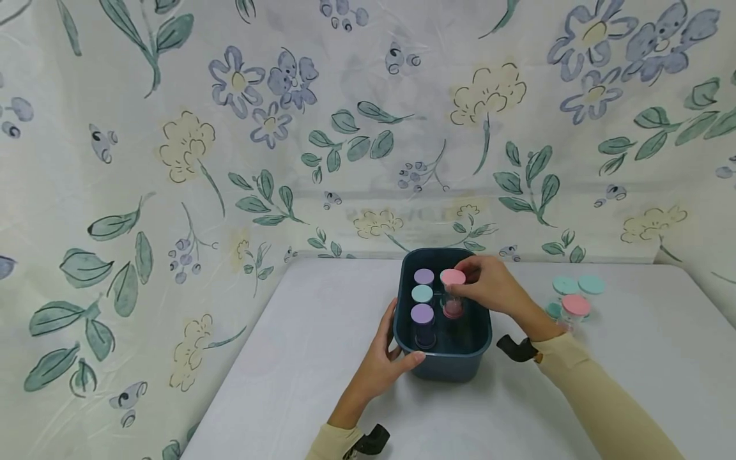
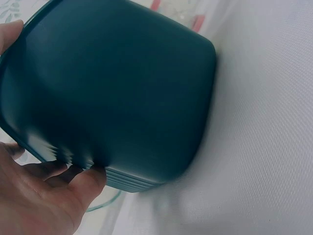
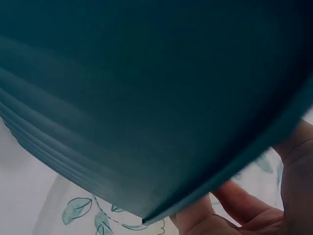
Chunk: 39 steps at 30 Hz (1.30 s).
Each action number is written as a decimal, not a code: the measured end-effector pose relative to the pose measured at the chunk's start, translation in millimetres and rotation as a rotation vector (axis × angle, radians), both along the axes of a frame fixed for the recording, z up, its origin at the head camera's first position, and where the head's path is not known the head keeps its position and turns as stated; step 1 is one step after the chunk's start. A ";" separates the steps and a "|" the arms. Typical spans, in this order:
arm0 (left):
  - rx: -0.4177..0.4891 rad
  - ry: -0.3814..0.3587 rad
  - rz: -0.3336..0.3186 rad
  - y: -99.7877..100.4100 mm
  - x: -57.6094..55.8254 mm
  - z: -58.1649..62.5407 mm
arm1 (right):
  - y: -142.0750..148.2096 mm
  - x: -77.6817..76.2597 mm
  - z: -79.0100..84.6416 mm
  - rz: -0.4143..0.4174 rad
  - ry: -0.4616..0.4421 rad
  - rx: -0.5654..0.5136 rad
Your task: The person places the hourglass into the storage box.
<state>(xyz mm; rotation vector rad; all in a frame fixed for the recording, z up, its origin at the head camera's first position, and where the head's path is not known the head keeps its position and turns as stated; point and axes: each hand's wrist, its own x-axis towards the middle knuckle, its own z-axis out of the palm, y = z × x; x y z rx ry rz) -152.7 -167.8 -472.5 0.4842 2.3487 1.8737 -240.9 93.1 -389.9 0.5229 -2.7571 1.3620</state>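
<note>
A dark teal plastic bin [image 1: 448, 367] stands on the white table. My left hand [image 1: 376, 367] grips its near left corner, thumb on the front rim and fingers against the ribbed side [image 2: 132, 181]. My right hand [image 1: 489, 284] reaches over the right rim and pinches a small clear jar with a pink lid [image 1: 453, 276], which is upright inside the bin. Along the bin's left side stand a far purple-lidded jar [image 1: 423, 276], a mint-lidded jar [image 1: 422, 293] and a near purple-lidded jar [image 1: 422, 314]. The right wrist view shows mostly bin wall [image 3: 122, 98], hiding the jar.
Right of the bin, partly behind my right forearm, is a group of several mint-lidded jars [image 1: 591, 285] and a pink-lidded jar [image 1: 575, 305]. A flower-patterned cloth [image 1: 356, 160] hangs behind the table [image 1: 310, 319].
</note>
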 end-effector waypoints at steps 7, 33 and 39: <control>-0.010 0.005 -0.010 -0.1 -2.1 0.3 | -7.8 -1.6 0.2 0.028 0.012 0.083; 0.000 0.002 -0.006 0.0 -0.3 -0.8 | -24.4 -4.4 -5.7 0.054 0.017 0.331; 0.006 0.003 -0.001 0.4 0.1 -1.3 | -26.4 -3.0 -5.0 0.050 0.002 0.368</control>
